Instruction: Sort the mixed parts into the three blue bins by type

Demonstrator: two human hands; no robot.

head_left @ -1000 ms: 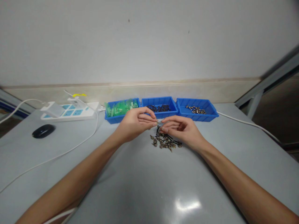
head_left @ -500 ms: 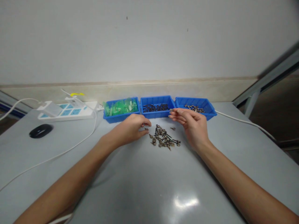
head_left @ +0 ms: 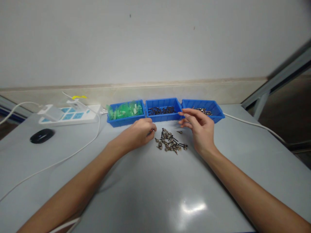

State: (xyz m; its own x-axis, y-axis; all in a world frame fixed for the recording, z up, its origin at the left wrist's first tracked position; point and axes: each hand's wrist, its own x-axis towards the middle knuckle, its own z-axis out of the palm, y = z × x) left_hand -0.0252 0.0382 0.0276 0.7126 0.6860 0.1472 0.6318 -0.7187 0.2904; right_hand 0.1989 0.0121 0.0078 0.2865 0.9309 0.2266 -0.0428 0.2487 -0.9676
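My left hand (head_left: 141, 132) is closed in a pinch at the left side of a loose pile. A bit of a small metal screw shows at its fingertips, mostly hidden by the fingers. The pile of mixed screws (head_left: 171, 142) on the table holds long dark ones and short brassy-silver ones. One short screw (head_left: 179, 132) lies apart, right of the pile. My right hand (head_left: 200, 129) hovers before the right blue bin (head_left: 218, 116), fingers curved and apart, with nothing visible in them. Shiny metal screws (head_left: 205, 111) lie in that bin, partly hidden by the hand.
The middle blue bin (head_left: 164, 118) holds dark screws. Green plastic packets (head_left: 125, 110) fill the left blue bin (head_left: 126, 121). A white power strip (head_left: 73, 118) with chargers, a black mouse (head_left: 42, 136) and a white cable (head_left: 73, 156) are at the left. A wall stands behind.
My left fingers have closed around the small screw that showed between them. My right fingertips, pinched together before, have parted, and the hand has shifted only slightly.
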